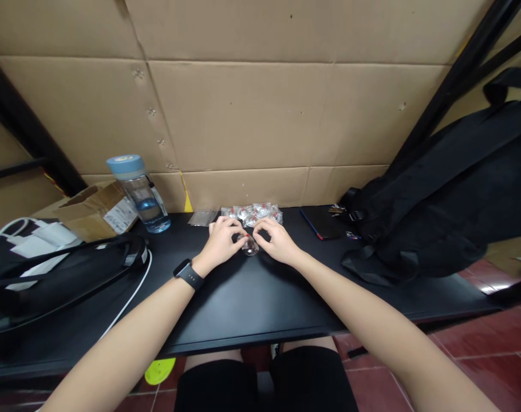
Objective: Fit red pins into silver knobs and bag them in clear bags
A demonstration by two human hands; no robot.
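In the head view, a small, clear, rounded piece with a red bit at its top [251,248] is between my hands, just above or on the black table [252,303]. My left hand [223,240], with a black watch on its wrist, is closed, thumb and finger pinching at the red bit. Curled at the right side of the same piece, my right hand [276,239] has thumb and fingertip pressed together. Whether it grips the clear piece's edge is too small to tell. Just behind my hands lie several small clear packets with red bits [254,213].
Flat clear bags [202,218] lie left of the packets. Further left are a blue-lidded water bottle [142,194], a cardboard box [99,212] and a black case [67,280] with a white cable. To the right are a dark tablet-like slab [323,222], keys [336,209] and a black backpack [449,194].
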